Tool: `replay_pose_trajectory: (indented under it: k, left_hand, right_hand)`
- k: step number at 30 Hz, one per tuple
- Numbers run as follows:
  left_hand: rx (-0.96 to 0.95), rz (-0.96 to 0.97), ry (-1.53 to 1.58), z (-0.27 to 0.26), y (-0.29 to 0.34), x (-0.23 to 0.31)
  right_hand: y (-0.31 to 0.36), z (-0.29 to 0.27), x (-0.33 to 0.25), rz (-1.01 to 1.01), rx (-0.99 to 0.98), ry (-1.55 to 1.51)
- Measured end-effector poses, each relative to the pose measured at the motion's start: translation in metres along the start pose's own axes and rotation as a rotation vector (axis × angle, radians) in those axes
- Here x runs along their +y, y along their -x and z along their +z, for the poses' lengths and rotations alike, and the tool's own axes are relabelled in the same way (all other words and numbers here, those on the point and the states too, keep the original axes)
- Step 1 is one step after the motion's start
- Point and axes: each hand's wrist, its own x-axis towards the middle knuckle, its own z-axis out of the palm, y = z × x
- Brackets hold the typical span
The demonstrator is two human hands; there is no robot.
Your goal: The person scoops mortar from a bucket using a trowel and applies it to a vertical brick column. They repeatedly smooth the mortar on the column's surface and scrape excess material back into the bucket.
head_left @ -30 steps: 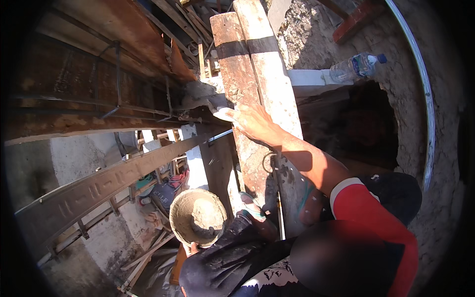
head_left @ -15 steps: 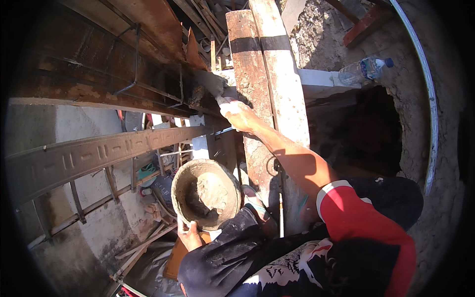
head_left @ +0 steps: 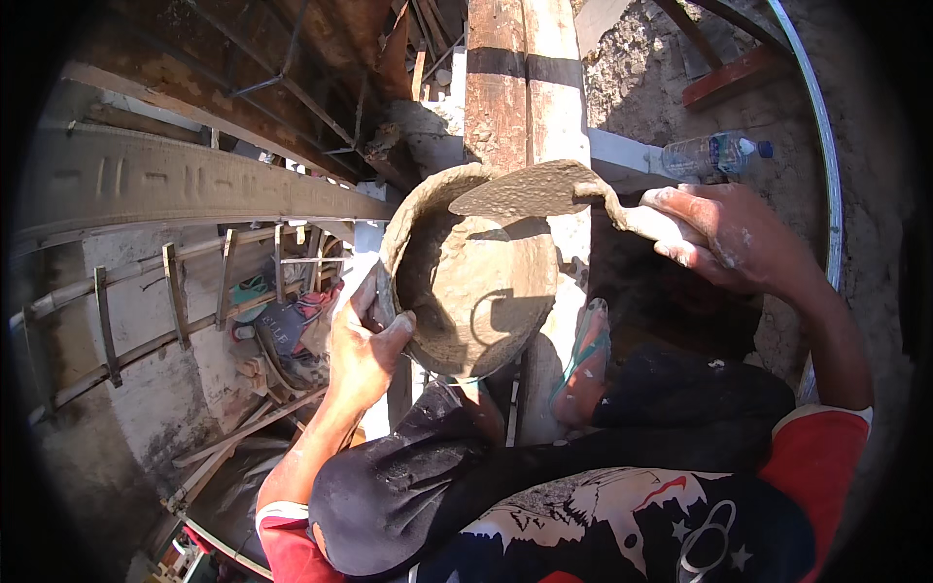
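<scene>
My left hand [head_left: 365, 340] grips the near left rim of a mortar-crusted bucket [head_left: 391, 255], thumb over the edge. Wet grey mortar [head_left: 471, 291] lies inside it, part in sun and part in shadow. In my right hand [head_left: 714, 233] is the handle of a pointing trowel [head_left: 530, 190]. The trowel's blade, coated with mortar, hangs over the far side of the bucket, its tip pointing left. Whether the blade touches the rim, I cannot tell.
Two long wooden planks [head_left: 498, 107] run away from me beneath the bucket. A plastic bottle [head_left: 708, 154] lies on a white ledge at right. A dark hole [head_left: 671, 282] opens below it. At left are a patterned beam [head_left: 185, 189] and a metal rod frame [head_left: 282, 73].
My right hand with the trowel has swung back from the far wall to the right of the bucket. My left hand has raised the bucket and brought it right, over the planks.
</scene>
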Motion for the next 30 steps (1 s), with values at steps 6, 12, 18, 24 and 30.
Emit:
replay_pose_trajectory:
  k: [6,12,18,24,30]
  left_hand:
    - [-0.059,0.581,-0.076,0.065,-0.057,0.006]
    - [-0.084,0.592,-0.237,0.087,-0.059,0.025]
    - [-0.061,0.519,-0.433,0.106,-0.054,0.028]
    - [-0.019,0.457,-0.426,0.117,-0.056,0.029]
    - [-0.119,0.311,-0.442,0.102,-0.053,0.054]
  right_hand:
    - [-0.032,0.058,-0.004,-0.087,0.087,0.452]
    - [-0.056,0.088,0.055,0.041,-0.337,-0.075]
    - [-0.028,0.135,0.094,-0.037,-0.298,-0.528]
    - [-0.016,0.168,0.091,-0.007,-0.381,-0.720]
    - [-0.020,0.251,0.087,-0.168,-0.343,-1.118]
